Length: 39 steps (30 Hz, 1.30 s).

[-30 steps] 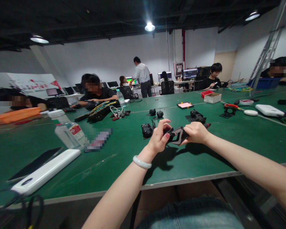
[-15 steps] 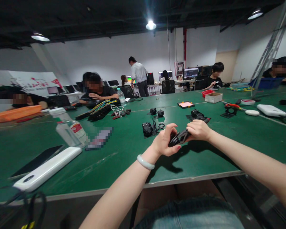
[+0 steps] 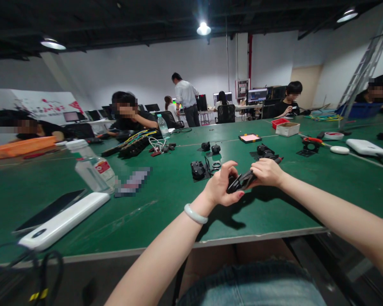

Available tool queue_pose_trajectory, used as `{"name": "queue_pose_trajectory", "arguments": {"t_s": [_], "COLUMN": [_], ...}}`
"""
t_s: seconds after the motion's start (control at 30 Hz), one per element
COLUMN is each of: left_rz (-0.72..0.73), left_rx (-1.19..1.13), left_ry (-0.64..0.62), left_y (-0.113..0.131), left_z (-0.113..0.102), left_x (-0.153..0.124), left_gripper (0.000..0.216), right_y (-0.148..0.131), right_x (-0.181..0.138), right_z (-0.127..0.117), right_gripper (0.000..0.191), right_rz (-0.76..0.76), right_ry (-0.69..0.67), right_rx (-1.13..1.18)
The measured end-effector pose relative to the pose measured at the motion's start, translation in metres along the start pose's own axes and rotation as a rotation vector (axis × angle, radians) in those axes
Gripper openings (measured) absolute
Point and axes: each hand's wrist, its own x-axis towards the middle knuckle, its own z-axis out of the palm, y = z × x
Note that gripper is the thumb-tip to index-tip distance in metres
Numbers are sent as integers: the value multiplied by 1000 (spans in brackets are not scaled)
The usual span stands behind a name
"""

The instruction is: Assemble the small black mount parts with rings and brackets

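Note:
Just above the near part of the green table, both hands are on a black plastic part (image 3: 242,182) with an open frame. My left hand (image 3: 221,185) curls around its left end, thumb below and fingers above. My right hand (image 3: 266,172) is closed on the right end. A dark tip with some red (image 3: 279,160) shows beyond the right knuckles; what it belongs to is hidden. Past my left hand lie a black bulky part (image 3: 197,170) and black rings (image 3: 216,165). Behind my right hand sits another black assembly (image 3: 264,151).
The green table (image 3: 140,225) carries a plastic bottle (image 3: 97,170), a white power bank (image 3: 65,221) and a dark phone (image 3: 51,210) on the left. Pliers (image 3: 312,140) and a white box (image 3: 287,128) stand at the right. Several people sit around the table.
The black part has tilted slightly between my hands, which stay almost in place. Across the table, a seated person's hand has risen towards the face. The camera view has shifted a little.

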Motion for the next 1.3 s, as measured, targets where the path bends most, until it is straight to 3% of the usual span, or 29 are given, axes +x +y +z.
{"name": "queue_pose_trajectory", "arguments": {"t_s": [0.53, 1.0, 1.3], "left_rz": [74, 43, 25], "left_rx": [-60, -105, -159], "left_ry": [126, 191, 292], "left_y": [2, 6, 8], "left_z": [-1, -2, -2], "left_x": [2, 2, 3], "left_gripper": [70, 65, 63], "right_y": [-12, -20, -33], "right_x": [2, 5, 8], "right_z": [7, 6, 5], "right_gripper": [45, 49, 58], "right_rz": [99, 183, 267], "right_ry": [7, 7, -9], "right_rx": [99, 151, 314]}}
